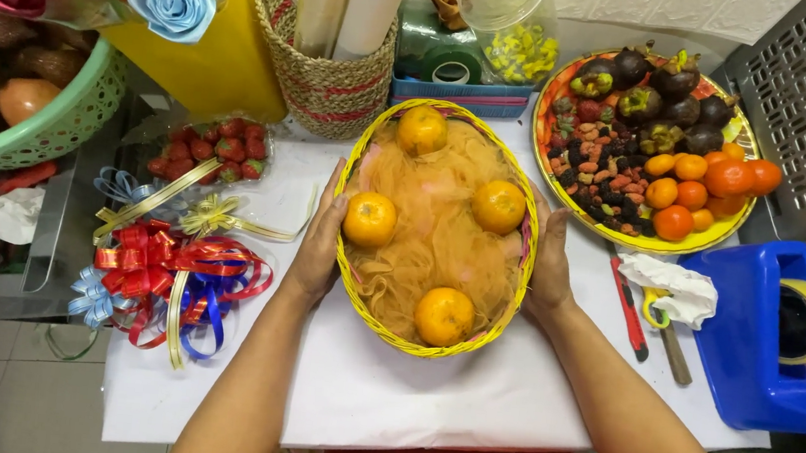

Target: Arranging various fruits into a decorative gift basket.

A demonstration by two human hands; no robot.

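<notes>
1. In the head view we see the oval yellow basket [425, 349] resting on the white-covered desk [426, 396], lined with orange netting [431, 244] and carrying four oranges [445, 316].
2. Our left hand [320, 243] lies flat with fingers together against the basket's left rim; our right hand [549, 260] presses the right rim likewise.
3. We judge the oranges sit loose on the netting, so a tilt could roll them out.
4. The fruit tray [707, 241] and ribbon bows [162, 277] lie close on either side; a sideways shove could knock them.
</notes>
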